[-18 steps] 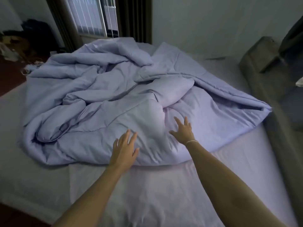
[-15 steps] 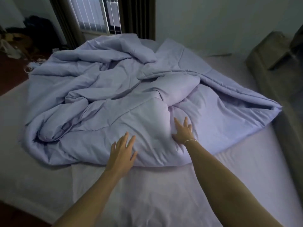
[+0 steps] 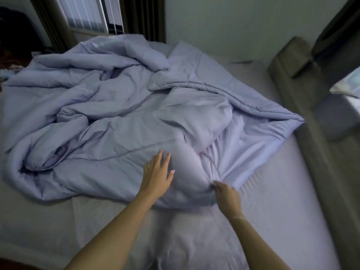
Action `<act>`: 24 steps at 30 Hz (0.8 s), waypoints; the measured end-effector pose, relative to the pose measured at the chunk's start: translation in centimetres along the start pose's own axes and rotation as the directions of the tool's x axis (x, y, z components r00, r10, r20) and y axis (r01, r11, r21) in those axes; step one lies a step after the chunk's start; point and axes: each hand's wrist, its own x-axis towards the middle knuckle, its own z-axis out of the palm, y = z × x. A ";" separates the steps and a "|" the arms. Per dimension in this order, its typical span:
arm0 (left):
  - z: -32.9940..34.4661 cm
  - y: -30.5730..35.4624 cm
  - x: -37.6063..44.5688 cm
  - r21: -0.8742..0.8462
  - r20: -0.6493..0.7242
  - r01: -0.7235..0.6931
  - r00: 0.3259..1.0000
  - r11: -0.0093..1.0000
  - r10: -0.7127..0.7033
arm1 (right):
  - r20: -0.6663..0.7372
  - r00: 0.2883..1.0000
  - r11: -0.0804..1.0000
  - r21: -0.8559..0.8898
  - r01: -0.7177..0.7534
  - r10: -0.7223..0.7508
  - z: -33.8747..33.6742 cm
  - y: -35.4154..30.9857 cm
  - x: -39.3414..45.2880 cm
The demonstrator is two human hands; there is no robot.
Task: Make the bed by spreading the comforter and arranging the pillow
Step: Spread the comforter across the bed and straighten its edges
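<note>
A pale lilac comforter lies crumpled in a heap across the middle and far side of the bed. My left hand lies flat on its near part with fingers straight. My right hand grips a bunch of the comforter's near edge, and the fabric gathers into tight creases around the fingers. A corner of a pale pillow shows at the right edge of the view, off the mattress.
A grey-brown padded headboard runs along the bed's right side. A window with vertical blinds and dark curtains stand behind the bed. Dark clutter sits at the far left.
My right hand has drawn back toward me and closed on the comforter's edge, bunching the fabric. My left hand has slid a little forward over the comforter.
</note>
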 end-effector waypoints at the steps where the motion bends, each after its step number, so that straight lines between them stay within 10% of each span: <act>1: -0.4 1.1 0.6 -0.021 -0.013 -0.012 1.000 1.000 0.012 | 0.009 1.000 1.000 -0.010 -0.010 0.010 0.5 1.6 -2.7; 10: 0.4 8.1 1.4 0.039 0.238 -0.216 0.950 0.976 0.201 | 0.060 0.972 0.944 0.231 -0.237 0.229 -1.6 7.7 -10.9; 14: 1.8 8.7 -0.4 0.164 0.378 -0.205 0.917 0.965 0.131 | -0.010 0.926 0.611 0.754 -0.242 0.379 -6.2 5.1 -8.9; 18: 1.8 8.8 -2.5 0.225 0.481 -0.352 0.851 0.908 0.211 | 0.073 0.896 0.338 0.910 -0.240 0.438 -9.1 3.2 -5.2; 24: 1.5 7.0 -9.7 0.035 0.508 -0.566 0.720 0.824 0.473 | 0.046 0.938 0.530 0.815 -0.233 0.343 -9.5 1.3 -1.6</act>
